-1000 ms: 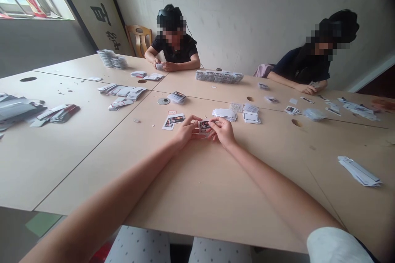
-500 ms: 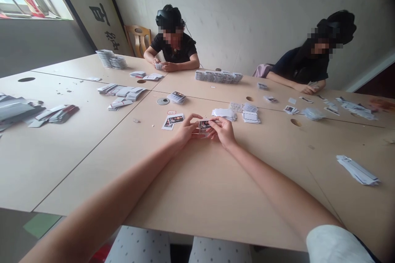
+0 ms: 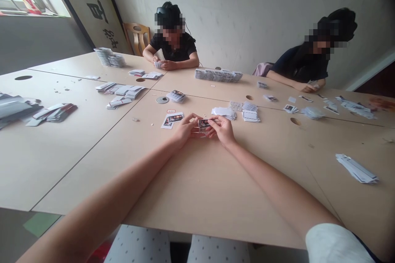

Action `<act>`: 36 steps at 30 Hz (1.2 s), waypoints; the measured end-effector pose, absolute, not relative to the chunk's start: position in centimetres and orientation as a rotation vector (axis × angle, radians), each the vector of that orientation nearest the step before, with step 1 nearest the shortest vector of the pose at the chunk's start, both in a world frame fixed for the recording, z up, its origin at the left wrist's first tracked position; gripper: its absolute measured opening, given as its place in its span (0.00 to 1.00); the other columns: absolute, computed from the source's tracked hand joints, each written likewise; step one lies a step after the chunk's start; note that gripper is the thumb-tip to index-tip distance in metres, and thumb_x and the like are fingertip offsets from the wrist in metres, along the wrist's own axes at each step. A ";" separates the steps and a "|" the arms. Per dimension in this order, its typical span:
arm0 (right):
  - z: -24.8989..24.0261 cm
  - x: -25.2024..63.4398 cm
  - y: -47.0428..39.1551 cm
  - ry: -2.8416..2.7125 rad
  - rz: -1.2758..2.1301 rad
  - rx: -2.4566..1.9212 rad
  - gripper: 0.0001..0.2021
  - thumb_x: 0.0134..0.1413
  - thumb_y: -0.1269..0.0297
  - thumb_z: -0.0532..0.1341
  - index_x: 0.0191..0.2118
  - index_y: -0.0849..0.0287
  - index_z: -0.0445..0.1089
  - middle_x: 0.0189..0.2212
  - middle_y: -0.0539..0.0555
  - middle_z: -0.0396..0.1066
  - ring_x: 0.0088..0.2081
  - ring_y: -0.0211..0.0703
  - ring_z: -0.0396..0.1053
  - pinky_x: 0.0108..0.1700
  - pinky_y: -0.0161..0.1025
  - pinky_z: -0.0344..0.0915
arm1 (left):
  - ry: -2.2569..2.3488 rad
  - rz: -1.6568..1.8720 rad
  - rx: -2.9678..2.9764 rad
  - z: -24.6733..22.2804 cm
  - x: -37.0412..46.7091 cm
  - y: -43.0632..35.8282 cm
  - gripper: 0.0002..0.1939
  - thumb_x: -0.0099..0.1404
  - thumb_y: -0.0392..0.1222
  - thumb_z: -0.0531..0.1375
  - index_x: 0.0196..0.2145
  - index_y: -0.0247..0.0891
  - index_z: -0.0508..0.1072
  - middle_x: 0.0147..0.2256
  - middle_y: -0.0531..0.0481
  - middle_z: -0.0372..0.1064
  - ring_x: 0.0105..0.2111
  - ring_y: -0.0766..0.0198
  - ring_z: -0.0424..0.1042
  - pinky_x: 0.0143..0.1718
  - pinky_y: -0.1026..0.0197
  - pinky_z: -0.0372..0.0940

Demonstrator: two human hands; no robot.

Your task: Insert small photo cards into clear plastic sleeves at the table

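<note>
Between my two hands, low over the table, is a small picture card with a dark print and a pale edge. Something clear, like a plastic sleeve, shows at its lower part. The thumb and fingers of my left hand close on the card's left side. My right hand pinches its upper right, and the fingers partly cover it. Just left of my left hand, two dark-printed cards overlap on the table. White cards or sleeves lie in a pile beyond my right hand.
Across the table sit two people, one at centre-left and one at right. Stacked packs stand in a row near the far edge. White paper strips lie left, others right. A round hole opens in the tabletop.
The view has shifted slightly. Both hands stay on the card in nearly the same place, with only a slight change in how it sits between the fingers.
</note>
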State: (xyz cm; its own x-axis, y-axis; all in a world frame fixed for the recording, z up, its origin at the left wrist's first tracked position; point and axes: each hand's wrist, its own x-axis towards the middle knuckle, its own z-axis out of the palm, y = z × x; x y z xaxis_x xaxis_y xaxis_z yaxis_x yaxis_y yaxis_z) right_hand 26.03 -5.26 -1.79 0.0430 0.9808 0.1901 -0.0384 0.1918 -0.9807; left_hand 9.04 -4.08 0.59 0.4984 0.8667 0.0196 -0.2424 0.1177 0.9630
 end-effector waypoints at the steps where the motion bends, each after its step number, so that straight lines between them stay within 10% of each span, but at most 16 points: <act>1: -1.8 26.0 -5.3 -1.237 1.058 -1.058 0.14 0.49 0.53 0.64 0.36 0.57 0.68 0.20 0.48 0.73 0.17 0.41 0.71 0.16 0.33 0.67 | 0.666 0.904 1.181 0.6 9.1 -4.1 0.17 0.60 0.54 0.61 0.37 0.38 0.67 0.33 0.48 0.73 0.32 0.61 0.76 0.37 0.54 0.73; 36: -1.4 25.6 -5.8 -1.238 0.970 -1.062 0.15 0.49 0.51 0.64 0.35 0.56 0.67 0.19 0.47 0.71 0.16 0.39 0.69 0.15 0.33 0.66 | 0.784 1.000 1.239 0.7 9.8 -4.5 0.17 0.57 0.50 0.65 0.37 0.37 0.67 0.27 0.53 0.71 0.26 0.66 0.74 0.36 0.53 0.74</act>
